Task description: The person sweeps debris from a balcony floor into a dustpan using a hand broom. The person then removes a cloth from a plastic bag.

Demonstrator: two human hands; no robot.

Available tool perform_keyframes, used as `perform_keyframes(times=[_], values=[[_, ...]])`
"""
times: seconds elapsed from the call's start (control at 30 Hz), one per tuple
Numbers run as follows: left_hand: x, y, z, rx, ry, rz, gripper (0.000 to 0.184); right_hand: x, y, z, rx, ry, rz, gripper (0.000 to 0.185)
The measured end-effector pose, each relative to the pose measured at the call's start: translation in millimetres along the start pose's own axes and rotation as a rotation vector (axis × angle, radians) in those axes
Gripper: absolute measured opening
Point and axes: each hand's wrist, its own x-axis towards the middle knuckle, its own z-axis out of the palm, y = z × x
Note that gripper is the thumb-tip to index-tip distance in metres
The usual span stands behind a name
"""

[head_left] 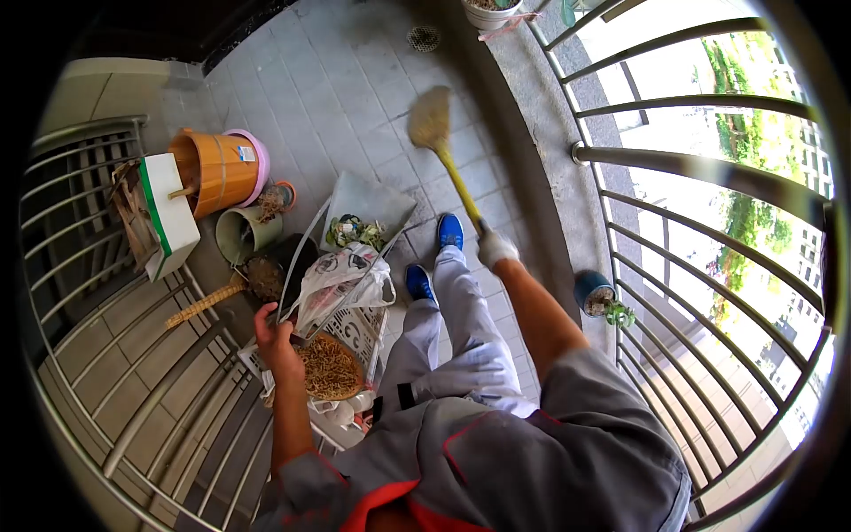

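Note:
My right hand point(498, 251), in a white glove, is closed around the yellow handle of a broom point(459, 188). The broom's straw head is blurred and lies over the grey floor tiles ahead of my feet. On the other side, my left hand point(280, 344) is closed on the thin metal handle of a grey dustpan point(355, 197). Leafy debris point(353, 232) lies inside the pan. A plastic bag point(341, 282) and a basket of dried brown pieces point(333, 368) sit beside my left hand, partly behind the handle rods.
To the left stand an orange wooden bucket point(217, 173), a white-and-green box point(168, 213) and a greenish pot point(248, 232). Metal railings point(700, 182) border the right side above a concrete ledge point(541, 133). A blue plant pot point(592, 291) sits there. A drain point(424, 38) is set in the floor.

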Motion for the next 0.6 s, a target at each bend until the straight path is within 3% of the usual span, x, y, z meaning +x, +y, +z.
perform_keyframes(times=[0.17, 0.27, 0.37, 0.47, 0.6], values=[[-6, 2, -10, -0.021, -0.010, 0.003, 0.043, -166, 93, 7, 0.044, 0.014, 0.187, 0.049], [-12, 8, -11, -0.003, -0.024, -0.028, 0.044, -215, 84, -17, 0.072, 0.001, 0.122, 0.050], [-13, 10, -13, -0.033, 0.017, -0.010, 0.042, -175, 36, -24, 0.006, 0.039, -0.088, 0.051], [-13, 8, -10, -0.030, 0.019, 0.018, 0.042, -69, -16, -13, -0.181, 0.056, -0.294, 0.051], [-22, 24, -3, 0.025, -0.020, 0.003, 0.040, -6, -44, -23, -0.238, -0.032, -0.187, 0.041]])
